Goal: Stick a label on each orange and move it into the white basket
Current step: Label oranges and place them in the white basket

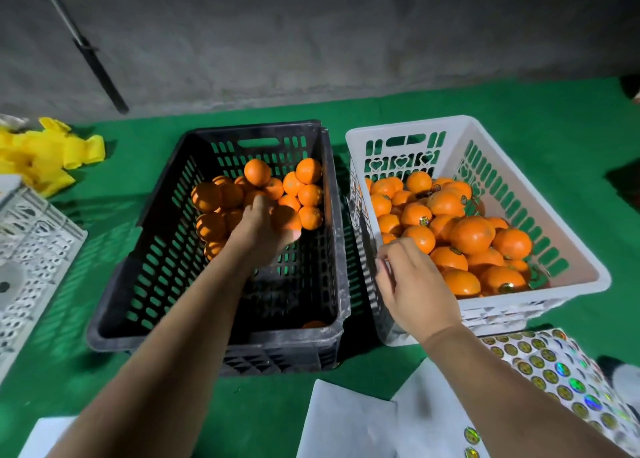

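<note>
Left hand (263, 231) grips orange (289, 219) inside black crate (214, 333).

Premises: a fruit packing or sorting area, not a home. Evidence: a bare grey concrete wall (311, 35); a worktop (554, 139) covered in green matting; a black crate (332, 250) and a white basket (588, 267) of oranges; sheets of round holographic labels (540, 364).

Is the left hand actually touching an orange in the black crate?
Touching. The head view shows the left hand inside the black crate, fingers curled round an orange at the edge of the pile, no gap between them.
</note>
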